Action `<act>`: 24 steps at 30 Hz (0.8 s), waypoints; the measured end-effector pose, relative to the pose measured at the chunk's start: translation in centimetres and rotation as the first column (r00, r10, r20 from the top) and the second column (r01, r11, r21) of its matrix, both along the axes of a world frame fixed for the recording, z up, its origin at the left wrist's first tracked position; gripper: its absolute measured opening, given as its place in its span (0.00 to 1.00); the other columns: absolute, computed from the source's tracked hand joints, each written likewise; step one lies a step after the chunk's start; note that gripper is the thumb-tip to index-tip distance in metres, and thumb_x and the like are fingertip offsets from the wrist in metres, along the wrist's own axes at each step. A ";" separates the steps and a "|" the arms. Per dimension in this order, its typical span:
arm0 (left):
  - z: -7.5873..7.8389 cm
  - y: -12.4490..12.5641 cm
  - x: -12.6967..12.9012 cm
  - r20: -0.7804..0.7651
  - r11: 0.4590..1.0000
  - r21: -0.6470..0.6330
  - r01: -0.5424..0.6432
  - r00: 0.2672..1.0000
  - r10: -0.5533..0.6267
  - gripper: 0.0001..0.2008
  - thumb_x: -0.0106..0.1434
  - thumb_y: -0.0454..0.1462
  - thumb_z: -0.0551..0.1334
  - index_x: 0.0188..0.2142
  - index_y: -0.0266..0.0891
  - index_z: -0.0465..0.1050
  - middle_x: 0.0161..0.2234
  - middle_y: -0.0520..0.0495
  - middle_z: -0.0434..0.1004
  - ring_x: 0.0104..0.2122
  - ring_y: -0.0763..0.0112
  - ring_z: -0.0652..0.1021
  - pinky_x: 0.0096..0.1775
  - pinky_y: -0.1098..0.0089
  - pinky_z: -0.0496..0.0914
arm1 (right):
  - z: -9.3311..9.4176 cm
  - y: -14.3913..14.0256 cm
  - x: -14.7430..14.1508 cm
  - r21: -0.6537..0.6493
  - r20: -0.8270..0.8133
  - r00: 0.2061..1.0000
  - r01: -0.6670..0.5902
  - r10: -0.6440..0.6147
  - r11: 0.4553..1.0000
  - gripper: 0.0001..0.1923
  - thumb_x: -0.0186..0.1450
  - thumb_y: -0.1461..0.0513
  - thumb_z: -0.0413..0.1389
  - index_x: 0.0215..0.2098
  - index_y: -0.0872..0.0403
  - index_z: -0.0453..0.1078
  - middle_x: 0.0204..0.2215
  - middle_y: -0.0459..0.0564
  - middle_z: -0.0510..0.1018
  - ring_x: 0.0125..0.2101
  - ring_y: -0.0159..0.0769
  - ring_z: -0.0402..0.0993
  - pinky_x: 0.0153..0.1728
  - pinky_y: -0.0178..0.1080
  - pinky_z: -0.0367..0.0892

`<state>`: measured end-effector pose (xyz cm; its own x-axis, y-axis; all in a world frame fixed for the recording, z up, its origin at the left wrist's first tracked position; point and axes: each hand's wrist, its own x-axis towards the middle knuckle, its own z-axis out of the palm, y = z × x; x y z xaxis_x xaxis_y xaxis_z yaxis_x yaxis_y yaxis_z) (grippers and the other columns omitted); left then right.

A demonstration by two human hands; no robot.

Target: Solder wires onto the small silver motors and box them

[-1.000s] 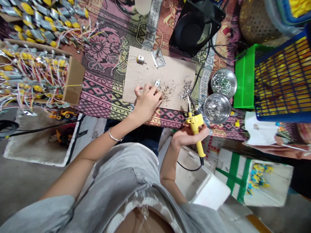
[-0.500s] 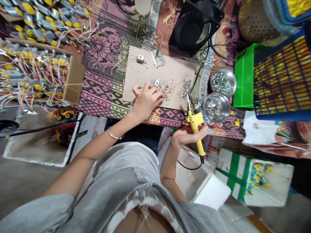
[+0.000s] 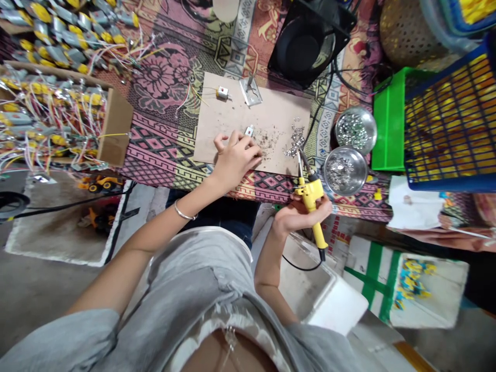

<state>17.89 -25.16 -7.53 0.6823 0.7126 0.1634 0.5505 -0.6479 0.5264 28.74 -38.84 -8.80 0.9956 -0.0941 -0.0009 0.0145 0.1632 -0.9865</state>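
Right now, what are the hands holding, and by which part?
The right hand grips a yellow soldering iron by its handle. The left hand pinches a small part on the board.

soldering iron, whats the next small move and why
Probably swing the soldering iron tip left to the small part. The left hand pins that part on the board, while the right hand holds the iron off to the side, its tip near the solder scraps.

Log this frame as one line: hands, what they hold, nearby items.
left hand: pinning small part on board | right hand: gripping soldering iron | nearby: solder scraps, two metal bowls
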 end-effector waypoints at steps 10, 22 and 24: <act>1.2 -0.2 0.1 -0.056 0.993 -0.109 -0.032 0.998 0.026 0.06 0.76 0.40 0.66 0.47 0.48 0.83 0.53 0.45 0.83 0.62 0.48 0.72 0.64 0.41 0.53 | 0.3 0.0 -0.2 0.064 -0.031 1.000 0.000 0.002 0.998 0.12 0.71 0.49 0.49 0.39 0.47 0.62 0.33 0.42 0.61 0.27 0.28 0.64 0.22 0.33 0.64; 1.3 0.3 -0.8 -0.040 0.992 -0.129 -0.011 0.999 0.006 0.08 0.74 0.39 0.68 0.50 0.52 0.83 0.55 0.47 0.82 0.63 0.48 0.71 0.65 0.41 0.53 | -0.1 -0.1 0.0 -0.003 -0.031 0.999 -0.022 0.022 1.000 0.14 0.71 0.46 0.46 0.40 0.47 0.60 0.33 0.43 0.60 0.27 0.29 0.65 0.23 0.35 0.66; 1.6 0.3 -1.1 -0.038 0.993 -0.121 -0.004 0.999 0.000 0.08 0.73 0.40 0.69 0.51 0.51 0.83 0.56 0.47 0.81 0.63 0.48 0.71 0.65 0.42 0.53 | -0.1 -0.1 0.0 -0.009 -0.026 0.999 -0.022 0.021 1.000 0.14 0.71 0.46 0.46 0.40 0.47 0.60 0.33 0.43 0.60 0.27 0.29 0.64 0.22 0.35 0.65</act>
<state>16.74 -24.84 -5.89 0.6850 0.7268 0.0498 0.5726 -0.5794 0.5800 28.76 -38.98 -8.90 0.9970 -0.0729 -0.0259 -0.0145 0.1539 -0.9880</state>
